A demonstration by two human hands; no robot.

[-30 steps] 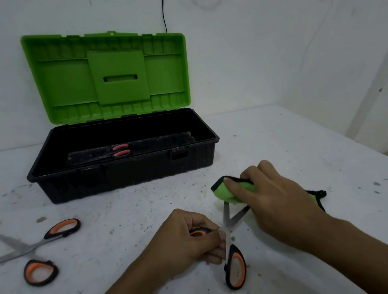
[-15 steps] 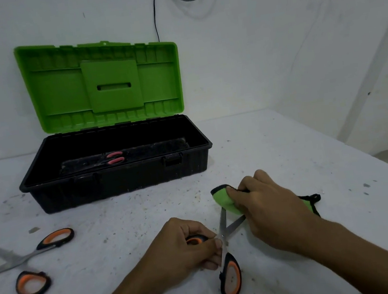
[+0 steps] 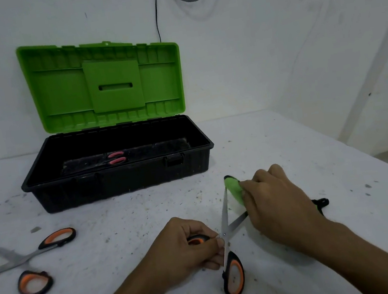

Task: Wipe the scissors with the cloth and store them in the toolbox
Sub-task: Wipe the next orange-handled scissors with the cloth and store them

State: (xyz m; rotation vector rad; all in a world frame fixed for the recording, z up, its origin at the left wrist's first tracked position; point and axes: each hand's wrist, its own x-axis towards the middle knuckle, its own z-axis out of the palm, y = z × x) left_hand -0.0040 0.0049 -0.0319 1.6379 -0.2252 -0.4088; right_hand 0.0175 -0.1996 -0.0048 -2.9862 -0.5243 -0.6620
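- While the open scissors (image 3: 224,219) rest on the table (image 3: 123,220) in front of the toolbox (image 3: 119,184), one handle is gripped by the curled fingers of the left hand (image 3: 186,246).
- The green cloth (image 3: 234,188) is pinched by the fingers of the right hand (image 3: 274,200) at one blade tip.
- The other blade tip is hidden under that hand.
- Pink-handled scissors (image 3: 115,158) are contained in the toolbox, whose lid is raised.
- A second orange-handled pair (image 3: 29,254) is laid open at the table's left.
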